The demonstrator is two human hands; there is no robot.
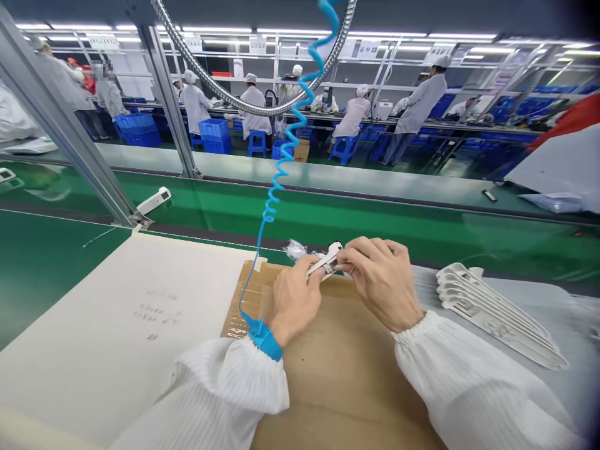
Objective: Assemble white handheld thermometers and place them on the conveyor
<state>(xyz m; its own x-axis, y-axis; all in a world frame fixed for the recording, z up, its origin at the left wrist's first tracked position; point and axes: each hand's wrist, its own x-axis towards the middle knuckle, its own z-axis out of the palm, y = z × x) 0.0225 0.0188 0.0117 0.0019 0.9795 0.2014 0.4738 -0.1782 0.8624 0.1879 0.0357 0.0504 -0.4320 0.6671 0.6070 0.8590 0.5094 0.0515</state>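
My left hand (pixel 296 301), wearing a blue wrist strap (pixel 265 337), is closed around a small white plastic housing (pixel 334 250) with a dark and silvery part inside. On the housing's right side, the fingers of my right hand (pixel 380 281) are bent and pinched against it; their tips are partly hidden. Both hands are above the far edge of a brown cardboard sheet (pixel 347 369). Just behind them lies some crumpled clear plastic (pixel 295 250). A row of several white plastic shells (pixel 501 315) rests to the right of my right hand.
A coiled blue cord (pixel 285 147) hangs down to the wrist strap. At left lies a white board (pixel 107 312) with faint writing. Beyond is a green conveyor belt (pixel 234 209) carrying a white device (pixel 154 200). Metal posts stand at left; people in white coats work farther back.
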